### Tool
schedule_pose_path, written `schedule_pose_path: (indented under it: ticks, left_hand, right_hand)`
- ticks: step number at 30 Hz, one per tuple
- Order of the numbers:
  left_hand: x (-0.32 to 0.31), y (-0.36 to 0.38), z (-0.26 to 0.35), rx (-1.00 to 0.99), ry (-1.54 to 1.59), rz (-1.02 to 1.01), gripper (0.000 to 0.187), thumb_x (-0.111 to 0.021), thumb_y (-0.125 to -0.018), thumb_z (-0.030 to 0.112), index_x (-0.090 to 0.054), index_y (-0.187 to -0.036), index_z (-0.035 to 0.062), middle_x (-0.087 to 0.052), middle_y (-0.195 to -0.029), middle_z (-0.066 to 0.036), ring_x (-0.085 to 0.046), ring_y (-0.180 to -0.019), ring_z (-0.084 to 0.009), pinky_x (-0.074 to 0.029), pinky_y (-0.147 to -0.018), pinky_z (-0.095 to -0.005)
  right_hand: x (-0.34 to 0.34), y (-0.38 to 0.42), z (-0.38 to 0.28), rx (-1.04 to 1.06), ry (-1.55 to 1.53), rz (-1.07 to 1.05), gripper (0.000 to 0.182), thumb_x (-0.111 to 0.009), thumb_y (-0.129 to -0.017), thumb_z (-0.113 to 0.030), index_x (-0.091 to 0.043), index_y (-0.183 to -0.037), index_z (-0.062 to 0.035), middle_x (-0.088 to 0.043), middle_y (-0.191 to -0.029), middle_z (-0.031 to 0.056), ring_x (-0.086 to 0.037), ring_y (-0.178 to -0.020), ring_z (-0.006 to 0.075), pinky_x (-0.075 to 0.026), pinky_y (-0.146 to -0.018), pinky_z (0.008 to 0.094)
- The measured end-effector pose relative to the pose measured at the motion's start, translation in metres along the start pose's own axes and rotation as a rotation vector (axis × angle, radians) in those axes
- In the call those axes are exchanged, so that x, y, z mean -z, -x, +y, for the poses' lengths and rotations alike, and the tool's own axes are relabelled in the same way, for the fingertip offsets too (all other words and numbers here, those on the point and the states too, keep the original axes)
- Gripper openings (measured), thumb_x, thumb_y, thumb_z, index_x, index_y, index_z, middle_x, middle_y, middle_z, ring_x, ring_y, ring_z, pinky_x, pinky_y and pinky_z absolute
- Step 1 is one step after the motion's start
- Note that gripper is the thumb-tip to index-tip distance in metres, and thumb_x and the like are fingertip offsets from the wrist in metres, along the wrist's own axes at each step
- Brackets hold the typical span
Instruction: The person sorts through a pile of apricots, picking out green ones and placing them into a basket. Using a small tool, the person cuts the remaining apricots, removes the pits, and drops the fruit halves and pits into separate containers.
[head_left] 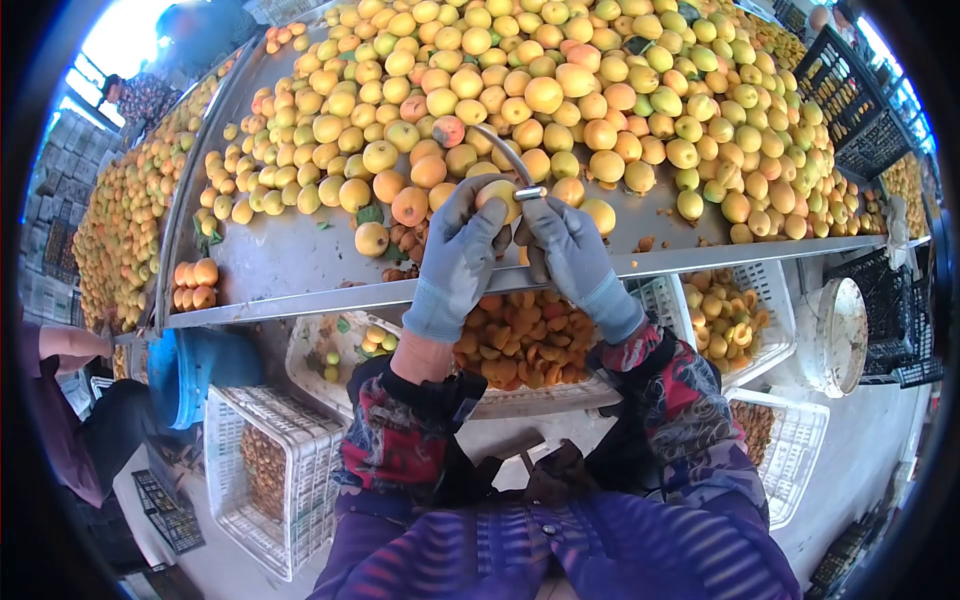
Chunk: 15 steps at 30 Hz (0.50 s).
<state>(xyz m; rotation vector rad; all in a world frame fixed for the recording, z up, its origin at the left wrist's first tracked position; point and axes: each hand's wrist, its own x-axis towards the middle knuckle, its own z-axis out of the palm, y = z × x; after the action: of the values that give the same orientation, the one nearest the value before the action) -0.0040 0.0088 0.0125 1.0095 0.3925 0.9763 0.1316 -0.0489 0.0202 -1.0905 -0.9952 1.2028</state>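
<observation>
My left hand [456, 262], in a grey glove, is closed around a yellow apricot [499, 198] at the front edge of the metal table [262, 262]. Beside it my right hand [572, 256], gloved too, grips a knife with a thin curved blade [507, 152] and a metal collar. The blade arcs up and to the left, above the apricots on the table. Both hands are close together, and the handle is mostly hidden in the right fingers. Directly below them sits a crate of halved apricots [525, 338].
A large heap of whole apricots [545, 95] covers much of the table. White crates [300, 440] stand underneath and on the floor, some holding pits. A blue barrel [205, 372] and another person's arm [75, 345] are at left; a white bucket [838, 335] stands at right.
</observation>
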Motion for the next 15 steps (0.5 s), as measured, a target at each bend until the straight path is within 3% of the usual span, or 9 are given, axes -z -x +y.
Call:
schedule_pose_path:
  ticks: [2,3,5,6,7,9,10,12,15]
  left_hand:
    - [0.001,0.0,-0.001,0.016,-0.051,0.005,0.031,-0.052,-0.097,0.017,-0.05,-0.121,-0.0035,-0.056,-0.094,-0.002,-0.049,-0.074,-0.0089,-0.04,-0.066,-0.0222]
    - [-0.001,-0.001,-0.003,0.02,-0.091,0.074,0.03,-0.054,-0.096,0.017,-0.052,-0.119,-0.0024,-0.055,-0.089,-0.001,-0.048,-0.07,-0.0073,-0.04,-0.062,-0.0208]
    - [-0.002,-0.005,-0.002,0.023,-0.136,0.137,0.028,-0.056,-0.095,0.017,-0.054,-0.116,-0.0012,-0.055,-0.085,0.0,-0.047,-0.066,-0.0057,-0.04,-0.059,-0.0195]
    - [-0.001,-0.006,-0.002,0.017,-0.147,0.173,0.029,-0.056,-0.095,0.018,-0.054,-0.117,-0.0004,-0.056,-0.087,0.0,-0.05,-0.068,-0.0061,-0.041,-0.06,-0.019]
    - [0.001,-0.007,-0.002,0.012,-0.154,0.213,0.029,-0.057,-0.095,0.018,-0.054,-0.118,0.0004,-0.058,-0.089,-0.001,-0.052,-0.069,-0.0065,-0.042,-0.06,-0.0186]
    - [0.008,-0.005,-0.001,0.005,-0.038,0.177,0.032,-0.056,-0.096,0.021,-0.054,-0.121,0.0023,-0.062,-0.098,-0.003,-0.058,-0.08,-0.0095,-0.046,-0.068,-0.0206]
    - [0.005,-0.002,0.006,0.016,0.035,0.139,0.034,-0.055,-0.096,0.022,-0.053,-0.123,0.0027,-0.062,-0.102,-0.003,-0.059,-0.087,-0.0113,-0.046,-0.072,-0.0227]
    - [0.009,-0.002,0.012,0.024,0.142,0.009,0.038,-0.053,-0.097,0.024,-0.049,-0.128,0.0035,-0.061,-0.112,-0.004,-0.058,-0.101,-0.0148,-0.046,-0.084,-0.0296]
    - [0.008,-0.001,0.012,-0.026,0.142,0.005,0.039,-0.053,-0.097,0.023,-0.048,-0.13,0.0022,-0.059,-0.116,-0.005,-0.057,-0.103,-0.0148,-0.046,-0.086,-0.0306]
  right_hand:
    - [0.003,-0.007,0.013,0.181,0.321,0.1,0.034,-0.053,-0.096,-0.037,-0.055,-0.096,-0.0029,-0.056,-0.06,0.0025,-0.051,-0.044,0.0114,-0.041,-0.042,0.0253]
    - [0.007,-0.009,0.015,0.19,0.319,0.101,0.034,-0.053,-0.096,-0.037,-0.055,-0.096,-0.0029,-0.056,-0.06,0.0025,-0.051,-0.044,0.0114,-0.041,-0.042,0.0253]
    - [0.006,-0.009,0.011,0.495,1.085,0.306,0.031,-0.055,-0.095,-0.034,-0.056,-0.096,-0.0037,-0.054,-0.059,0.0075,-0.051,-0.045,0.0176,-0.043,-0.045,0.0295]
    - [0.005,-0.008,0.006,0.408,1.118,0.374,0.029,-0.058,-0.093,-0.033,-0.056,-0.093,-0.0047,-0.051,-0.059,0.0122,-0.053,-0.048,0.0228,-0.045,-0.048,0.0327]
    - [0.009,-0.01,0.009,0.409,1.12,0.373,0.029,-0.058,-0.093,-0.033,-0.056,-0.093,-0.0047,-0.051,-0.059,0.0122,-0.053,-0.048,0.0228,-0.045,-0.048,0.0327]
    - [0.024,-0.019,0.014,0.329,0.508,0.296,0.031,-0.057,-0.094,-0.034,-0.056,-0.094,-0.0035,-0.052,-0.057,0.007,-0.051,-0.046,0.0188,-0.042,-0.045,0.0298]
    - [0.024,-0.012,0.003,0.159,0.22,0.139,0.033,-0.054,-0.095,-0.036,-0.056,-0.093,-0.0032,-0.052,-0.057,0.0016,-0.048,-0.043,0.0122,-0.037,-0.041,0.0247]
    - [0.008,0.007,-0.02,0.063,0.165,0.05,0.038,-0.047,-0.097,-0.041,-0.057,-0.091,-0.0047,-0.05,-0.054,0.0007,-0.043,-0.042,0.0082,-0.033,-0.04,0.0222]
    - [0.001,0.017,-0.023,-0.075,0.126,-0.047,0.047,-0.038,-0.099,-0.047,-0.059,-0.089,-0.0061,-0.048,-0.052,0.0001,-0.037,-0.038,0.0047,-0.028,-0.039,0.0192]
